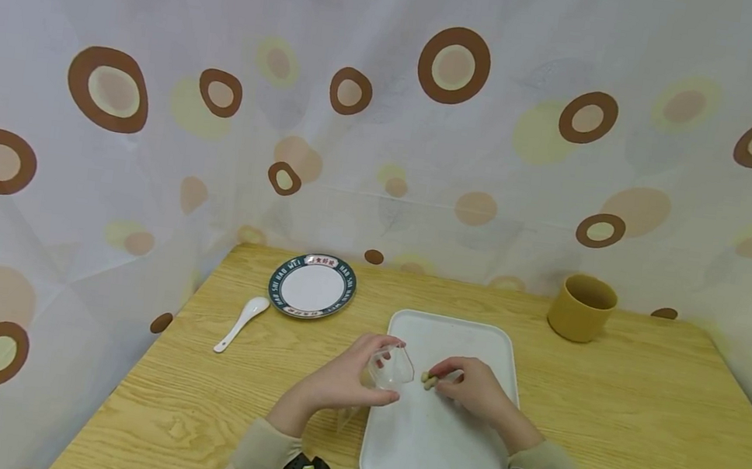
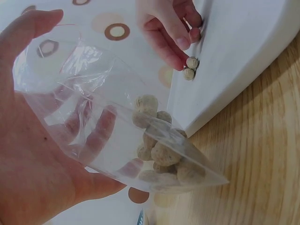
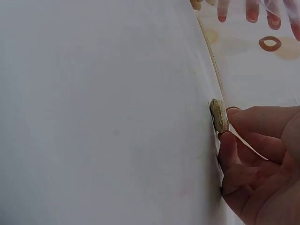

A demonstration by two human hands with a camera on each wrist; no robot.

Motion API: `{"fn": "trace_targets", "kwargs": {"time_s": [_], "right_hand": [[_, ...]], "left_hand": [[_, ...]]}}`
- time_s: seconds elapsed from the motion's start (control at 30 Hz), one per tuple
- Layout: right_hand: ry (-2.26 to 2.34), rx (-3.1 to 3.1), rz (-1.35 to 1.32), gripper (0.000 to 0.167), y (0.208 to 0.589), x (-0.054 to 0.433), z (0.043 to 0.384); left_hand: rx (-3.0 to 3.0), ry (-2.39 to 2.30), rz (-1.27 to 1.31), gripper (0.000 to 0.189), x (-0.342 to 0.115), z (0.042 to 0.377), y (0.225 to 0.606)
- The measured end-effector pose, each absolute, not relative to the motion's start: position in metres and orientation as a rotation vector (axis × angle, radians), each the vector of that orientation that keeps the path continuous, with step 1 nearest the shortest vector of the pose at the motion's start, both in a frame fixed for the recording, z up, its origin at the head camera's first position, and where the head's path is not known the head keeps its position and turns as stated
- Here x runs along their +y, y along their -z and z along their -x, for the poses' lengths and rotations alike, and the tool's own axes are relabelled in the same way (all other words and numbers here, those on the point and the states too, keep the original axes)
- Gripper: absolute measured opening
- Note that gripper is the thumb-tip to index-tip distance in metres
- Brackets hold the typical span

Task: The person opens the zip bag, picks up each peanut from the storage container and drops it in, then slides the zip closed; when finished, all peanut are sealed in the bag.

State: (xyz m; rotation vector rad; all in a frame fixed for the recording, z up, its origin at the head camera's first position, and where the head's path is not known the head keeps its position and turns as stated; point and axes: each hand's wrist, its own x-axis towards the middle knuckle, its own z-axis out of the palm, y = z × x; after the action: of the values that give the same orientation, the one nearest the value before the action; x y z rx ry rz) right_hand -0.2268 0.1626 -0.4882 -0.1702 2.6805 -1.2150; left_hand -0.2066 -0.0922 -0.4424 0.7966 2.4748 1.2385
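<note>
My left hand (image 1: pixel 348 376) holds a clear plastic bag (image 1: pixel 393 368) by its mouth, thumb and fingers spread around it. Several unshelled peanuts (image 2: pixel 164 154) have gathered in the bag's lower corner, over the tray's left edge. On the white tray (image 1: pixel 434 453), my right hand (image 1: pixel 479 394) is low, its fingers curled. The thumb and a finger pinch the end of a peanut (image 3: pixel 219 115) lying on the tray surface. In the head view, peanuts (image 1: pixel 428 380) show just left of these fingertips, between the two hands.
A plate with a dark patterned rim (image 1: pixel 278 294) lies at the back left, with a white spoon (image 1: pixel 242 324) in front of it. A yellow mug (image 1: pixel 577 314) stands at the back right of the wooden table (image 1: pixel 662 426). A patterned cloth hangs behind.
</note>
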Motion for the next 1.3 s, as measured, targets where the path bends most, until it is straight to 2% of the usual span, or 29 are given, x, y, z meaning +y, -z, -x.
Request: {"fn": "trace_targets", "kwargs": {"time_s": [0.97, 1.3], "right_hand": [[1.182, 2.676, 0.172, 0.009, 0.488, 0.17, 0.227], [1.362, 2.6, 0.178, 0.018, 0.454, 0.171, 0.22]], "left_hand": [[2.465, -1.254, -0.806, 0.073, -0.091, 0.208, 0.44], [2.463, -1.241, -0.795, 0.073, -0.09, 0.206, 0.44]]}}
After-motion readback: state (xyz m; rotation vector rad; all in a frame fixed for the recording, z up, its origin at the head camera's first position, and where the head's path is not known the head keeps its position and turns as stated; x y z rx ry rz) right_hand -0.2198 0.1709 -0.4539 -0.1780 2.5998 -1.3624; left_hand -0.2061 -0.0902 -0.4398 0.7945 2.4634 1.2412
